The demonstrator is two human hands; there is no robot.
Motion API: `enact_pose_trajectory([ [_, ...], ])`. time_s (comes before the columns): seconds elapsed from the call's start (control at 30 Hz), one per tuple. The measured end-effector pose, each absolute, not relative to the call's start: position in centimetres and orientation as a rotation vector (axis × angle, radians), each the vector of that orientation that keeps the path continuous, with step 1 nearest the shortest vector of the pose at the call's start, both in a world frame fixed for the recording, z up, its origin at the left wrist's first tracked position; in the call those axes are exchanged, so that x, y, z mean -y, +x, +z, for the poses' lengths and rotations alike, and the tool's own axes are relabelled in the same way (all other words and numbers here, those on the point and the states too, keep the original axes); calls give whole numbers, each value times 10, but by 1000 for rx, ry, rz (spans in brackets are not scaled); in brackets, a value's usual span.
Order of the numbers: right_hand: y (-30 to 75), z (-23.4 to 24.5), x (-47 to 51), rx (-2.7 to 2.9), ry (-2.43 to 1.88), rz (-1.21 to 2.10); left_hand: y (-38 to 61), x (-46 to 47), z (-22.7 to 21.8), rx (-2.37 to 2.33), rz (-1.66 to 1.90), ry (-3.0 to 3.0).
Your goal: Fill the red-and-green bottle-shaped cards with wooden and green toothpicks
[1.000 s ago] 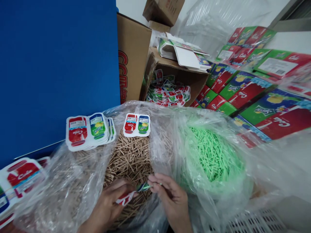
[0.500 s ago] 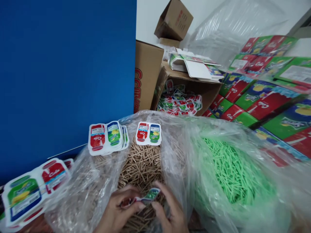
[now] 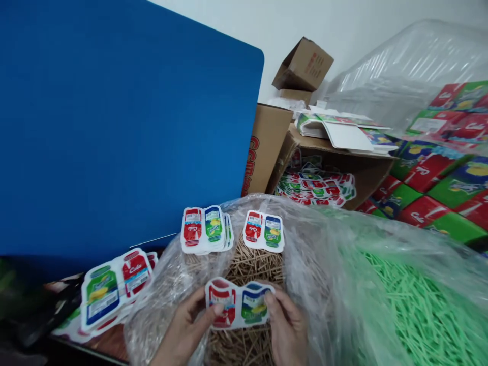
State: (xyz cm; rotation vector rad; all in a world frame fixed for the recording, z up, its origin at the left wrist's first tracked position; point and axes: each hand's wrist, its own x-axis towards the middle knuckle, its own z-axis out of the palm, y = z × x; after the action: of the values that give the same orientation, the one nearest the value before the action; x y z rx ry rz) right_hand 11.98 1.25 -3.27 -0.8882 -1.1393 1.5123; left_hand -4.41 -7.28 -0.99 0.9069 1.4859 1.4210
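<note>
Between my two hands is a double sachet (image 3: 238,311), a flat white-edged pair with a red Cola half and a green-blue lemon half. My left hand (image 3: 192,320) pinches its red end, thumb on the front. At the lemon end my right hand (image 3: 285,323) grips the edge between thumb and fingers. The sachet bends slightly along its middle. Below it lie many thin brown sticks (image 3: 255,262) in a clear plastic bag. One more double sachet (image 3: 263,232) rests on the sticks, and to its left sits a small stack of them (image 3: 204,231).
Another sachet pile (image 3: 109,290) lies at the lower left. Green sticks (image 3: 430,310) fill a plastic bag at right. Behind stand a blue panel (image 3: 133,127), an open carton (image 3: 369,175) of sachets and stacked printed boxes (image 3: 427,188).
The sachet in my hands has turned from a folded, edge-on tilt to face me, opened flatter. My head view has shifted, so the surroundings appear farther right and lower.
</note>
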Motion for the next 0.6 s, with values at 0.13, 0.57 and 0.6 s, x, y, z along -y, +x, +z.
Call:
enact_pose_trajectory([
  [0.13,100,-25,-23,1166,-838,1745,-57,71,7,-1457,1515,873],
  [0.57,52,11,-42,1614,-792,1785,-98,60,40,-1598,1616,719],
  [0.6,45,15,-48,1680,-798,1725,-103,56,45,-1618,1607,763],
])
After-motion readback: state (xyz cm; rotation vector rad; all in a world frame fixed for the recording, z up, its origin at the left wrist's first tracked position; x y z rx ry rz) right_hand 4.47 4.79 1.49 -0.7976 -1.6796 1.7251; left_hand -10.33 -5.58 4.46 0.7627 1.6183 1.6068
